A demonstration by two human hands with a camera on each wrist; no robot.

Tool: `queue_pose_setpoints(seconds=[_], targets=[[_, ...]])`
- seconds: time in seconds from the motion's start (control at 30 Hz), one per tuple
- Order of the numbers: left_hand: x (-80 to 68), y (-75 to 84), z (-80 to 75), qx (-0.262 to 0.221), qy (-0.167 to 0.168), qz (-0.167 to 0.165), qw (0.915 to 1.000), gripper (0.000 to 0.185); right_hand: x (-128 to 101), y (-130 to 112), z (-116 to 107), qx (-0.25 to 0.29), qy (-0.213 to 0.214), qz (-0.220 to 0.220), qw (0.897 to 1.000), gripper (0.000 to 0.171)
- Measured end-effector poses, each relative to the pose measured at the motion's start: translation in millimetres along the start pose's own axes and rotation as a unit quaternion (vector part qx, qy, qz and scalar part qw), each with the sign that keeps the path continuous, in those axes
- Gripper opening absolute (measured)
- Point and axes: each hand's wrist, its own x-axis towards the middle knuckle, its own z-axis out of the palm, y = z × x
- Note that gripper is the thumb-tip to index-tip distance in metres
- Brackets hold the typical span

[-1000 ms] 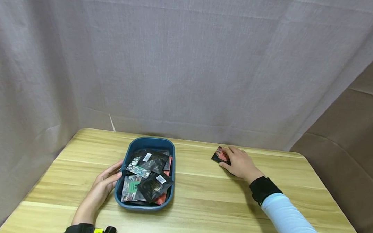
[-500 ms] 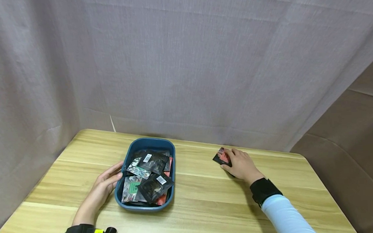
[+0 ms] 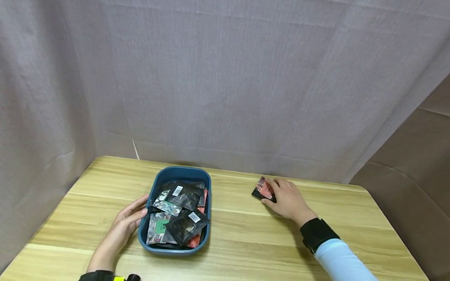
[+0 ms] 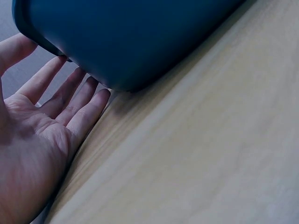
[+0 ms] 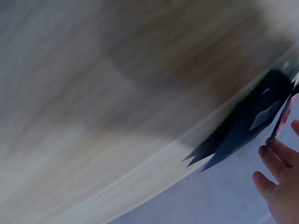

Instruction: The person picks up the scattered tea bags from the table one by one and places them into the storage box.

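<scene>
My left hand (image 3: 122,226) rests against the left side of a blue plastic bin (image 3: 209,187), fingers extended; in the left wrist view its fingertips (image 4: 103,97) touch the bin's outer wall. At the right, my right hand (image 3: 289,199) pinches a black and red sachet (image 3: 265,189) at its right edge, with the thumb on the near side. In the right wrist view, that sachet (image 5: 285,116) stands at an angle beside several dark sachets (image 5: 243,126) on the table. The hand's thumb is hidden there.
Inside the bin lie several flat sachets, among them black ones (image 3: 187,226) with barcode labels and a patterned one with a green label (image 3: 161,225). The light wooden table (image 3: 245,248) ends at a grey cloth (image 3: 223,94) behind.
My right hand and the red and black sachet have shifted slightly left over the last half second. The left hand and the bin have stayed in place.
</scene>
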Motion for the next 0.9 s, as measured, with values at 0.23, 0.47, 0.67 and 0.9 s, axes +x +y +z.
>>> queue_pose_setpoints(seconds=[0.23, 0.47, 0.67, 0.9], targets=[[-0.2, -0.6, -0.9, 0.003, -0.002, 0.0, 1.0, 0.058, 3.3, -30.5, -7.6, 0.015, 0.011, -0.021, 1.0, 0.073], [-0.5, -0.2, -1.5, 0.008, -0.007, 0.001, 0.9999, 0.058, 11.2, -72.7, -20.9, 0.026, 0.033, -0.058, 0.997, 0.073], [-0.5, 1.5, -1.3, 0.01, -0.007, -0.001, 0.9999, 0.059, 22.3, -104.8, -29.9, 0.037, 0.05, -0.075, 0.995, 0.072], [-2.3, 2.8, -2.4, 0.011, -0.002, 0.0, 0.9999, 0.059, 34.5, -150.1, -34.0, 0.054, 0.069, -0.131, 0.988, 0.07]])
